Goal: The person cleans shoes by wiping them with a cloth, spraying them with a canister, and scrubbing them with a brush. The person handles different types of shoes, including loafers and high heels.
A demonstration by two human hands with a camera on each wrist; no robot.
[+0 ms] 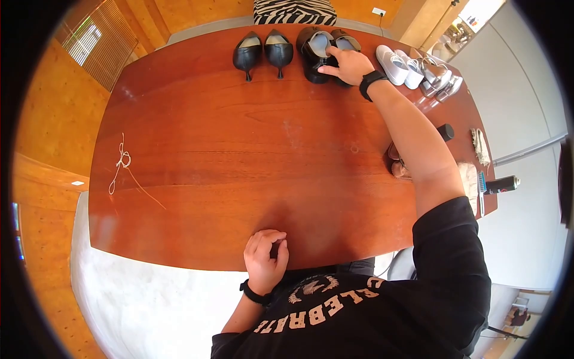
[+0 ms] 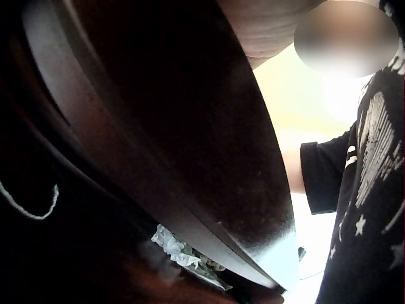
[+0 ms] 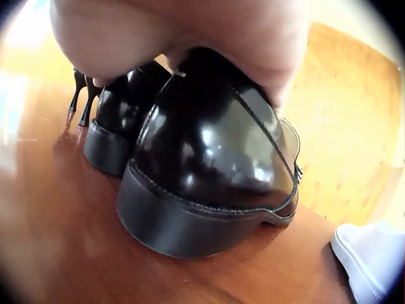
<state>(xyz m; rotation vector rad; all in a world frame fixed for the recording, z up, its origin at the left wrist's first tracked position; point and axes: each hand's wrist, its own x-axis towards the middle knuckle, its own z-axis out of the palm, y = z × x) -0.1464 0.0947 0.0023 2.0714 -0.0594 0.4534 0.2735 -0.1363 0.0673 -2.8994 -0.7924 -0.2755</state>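
Steering the right hand (image 1: 354,67) over two chunky shoes (image 1: 315,60) beside two stilettos (image 1: 279,54), I can't tell its fingers' grip; the left hand (image 1: 265,263) curls loosely, empty.

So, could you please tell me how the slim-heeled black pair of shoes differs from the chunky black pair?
The slim-heeled pair stands on thin, spiky heels; the chunky pair has broad block heels. The right hand touches the chunky pair, while no hand touches the slim-heeled pair. Both pairs are shiny black and stand upright on the table.
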